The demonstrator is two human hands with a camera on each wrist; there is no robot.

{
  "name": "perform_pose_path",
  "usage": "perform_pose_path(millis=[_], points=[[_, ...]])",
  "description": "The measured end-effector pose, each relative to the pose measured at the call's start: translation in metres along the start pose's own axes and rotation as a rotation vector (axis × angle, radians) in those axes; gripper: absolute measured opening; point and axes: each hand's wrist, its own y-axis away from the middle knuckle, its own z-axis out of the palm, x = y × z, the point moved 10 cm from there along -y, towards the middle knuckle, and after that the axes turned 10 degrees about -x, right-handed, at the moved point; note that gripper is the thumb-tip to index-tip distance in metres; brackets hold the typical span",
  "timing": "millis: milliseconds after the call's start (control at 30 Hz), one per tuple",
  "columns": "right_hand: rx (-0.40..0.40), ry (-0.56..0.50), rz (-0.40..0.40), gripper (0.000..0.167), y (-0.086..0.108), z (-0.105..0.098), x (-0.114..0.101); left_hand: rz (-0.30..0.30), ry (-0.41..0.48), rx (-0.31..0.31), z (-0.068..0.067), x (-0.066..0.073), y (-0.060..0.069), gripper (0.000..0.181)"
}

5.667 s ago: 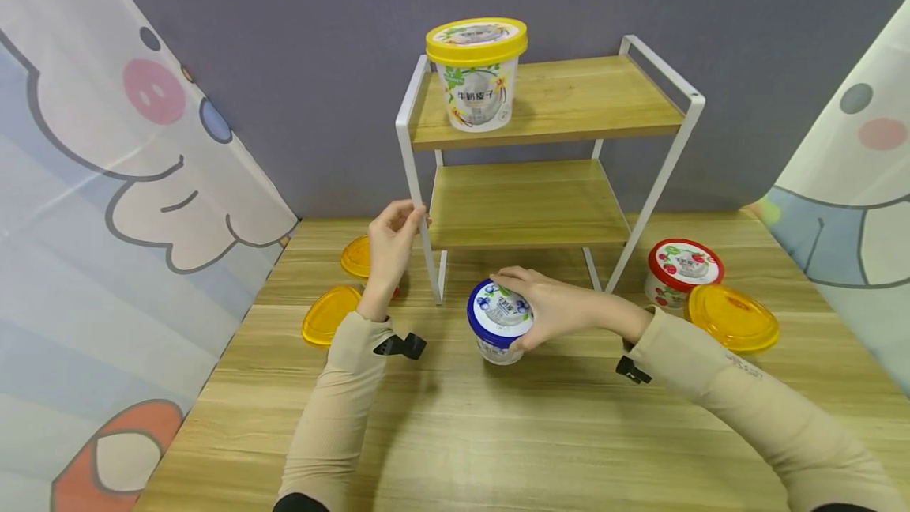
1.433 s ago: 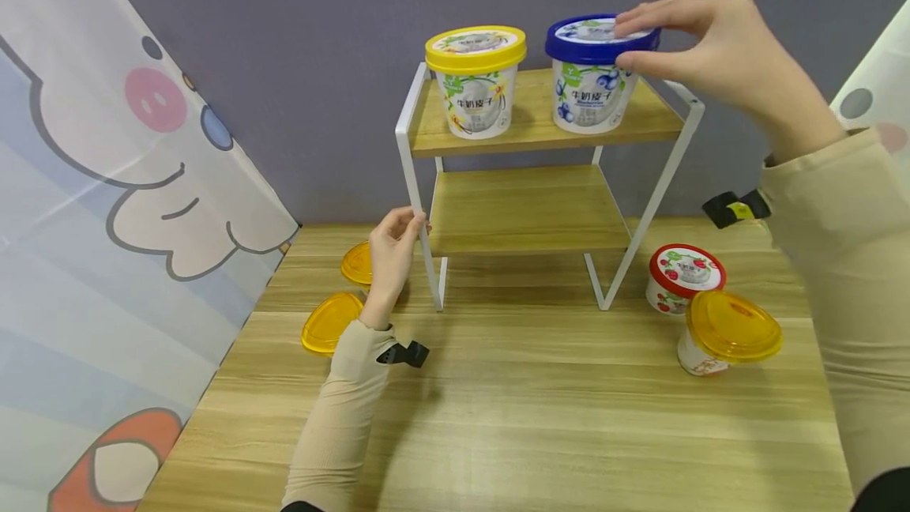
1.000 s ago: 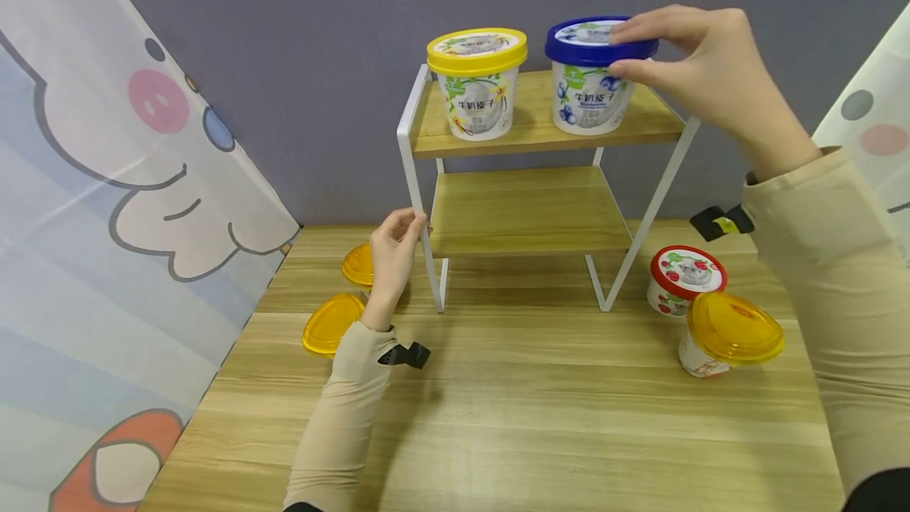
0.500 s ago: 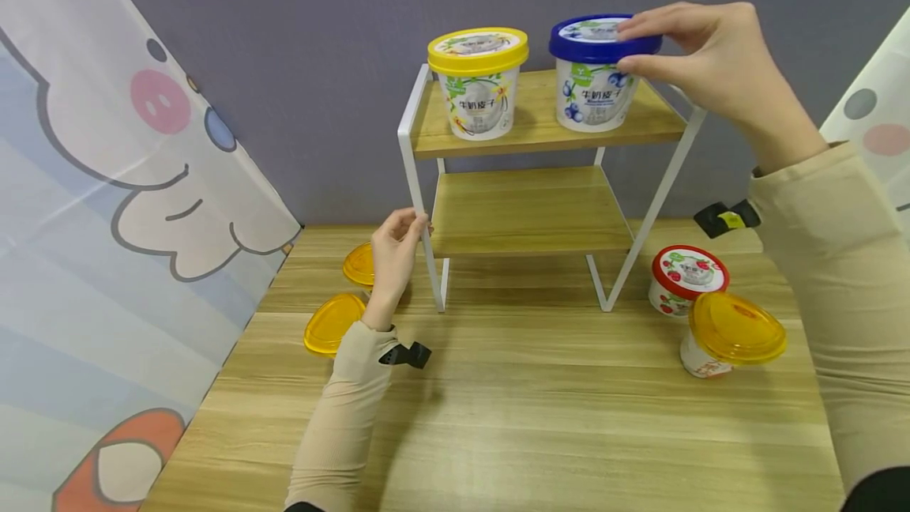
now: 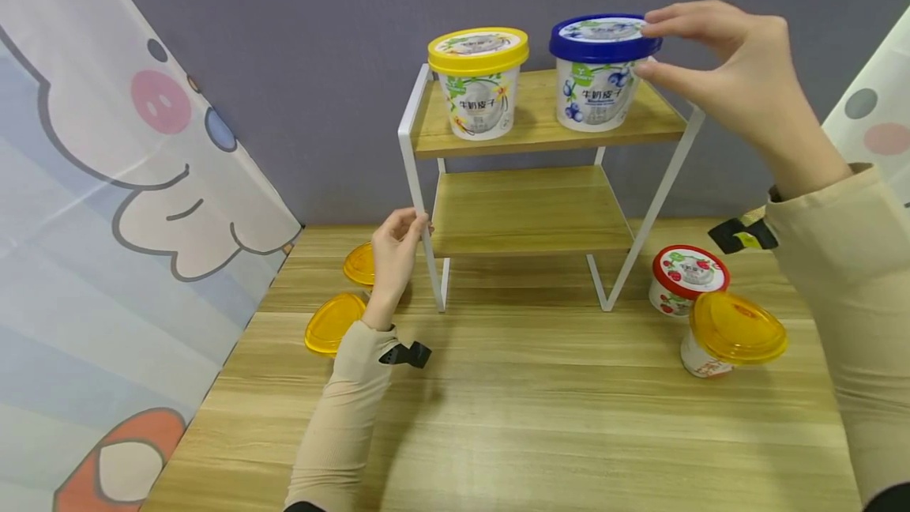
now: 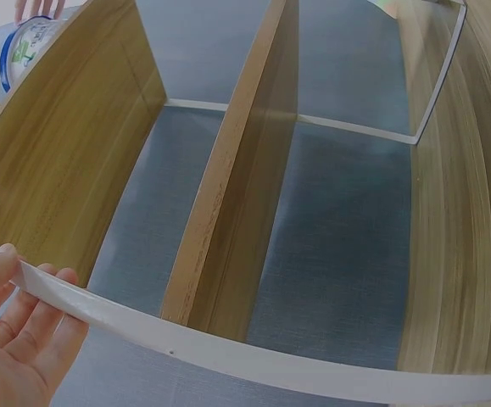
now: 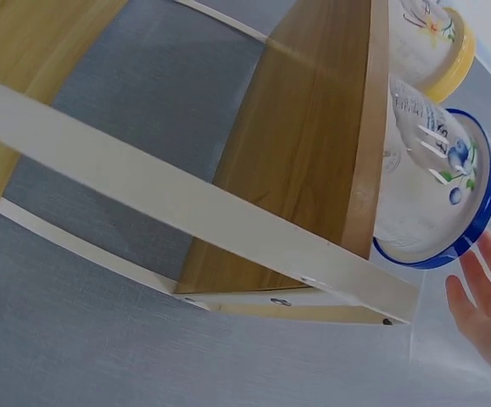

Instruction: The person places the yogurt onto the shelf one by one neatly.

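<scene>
A tub with a blue lid [image 5: 596, 93] stands upright on the top shelf [image 5: 535, 113], to the right of a yellow-lidded tub [image 5: 478, 105]. At its right edge is my right hand [image 5: 746, 73], fingers spread and extended beside the lid; whether the fingertips still touch it is hard to tell. In the right wrist view the hand [image 7: 487, 305] lies beside the blue rim [image 7: 482, 212]. My left hand [image 5: 395, 255] pinches the rack's white front left post [image 5: 418, 196], thumb on one side and fingers on the other, as the left wrist view of the hand [image 6: 29, 339] shows.
Right of the rack, on the wooden table [image 5: 540, 417], stand a red-lidded tub [image 5: 688, 279] and a cup with an orange lid [image 5: 735, 328]. Two more orange lids [image 5: 334, 324] show beside my left forearm. Behind rises a grey wall [image 5: 313, 62].
The blue-lidded tub has gone from the table up to the top shelf. My right hand has just shifted right, off most of the lid. My left hand has stayed at the post.
</scene>
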Motion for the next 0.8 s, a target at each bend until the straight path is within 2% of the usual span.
perform_pose_path(millis=[133,400,667,800], points=[[0.025,0.013,-0.023,0.031,0.01,-0.004,-0.005,0.009,0.002,-0.001,0.0,0.0,0.0,0.017],[0.036,0.055,-0.148,0.031,0.035,-0.004,-0.022,0.016,-0.004,0.01,0.0,0.001,0.0,0.018],[-0.057,0.166,-0.185,0.033,0.063,0.009,-0.03,0.008,0.004,0.014,-0.001,-0.001,-0.001,0.017],[-0.107,0.168,-0.225,0.026,0.078,0.018,-0.03,0.002,0.016,0.013,-0.001,-0.002,0.0,0.017]])
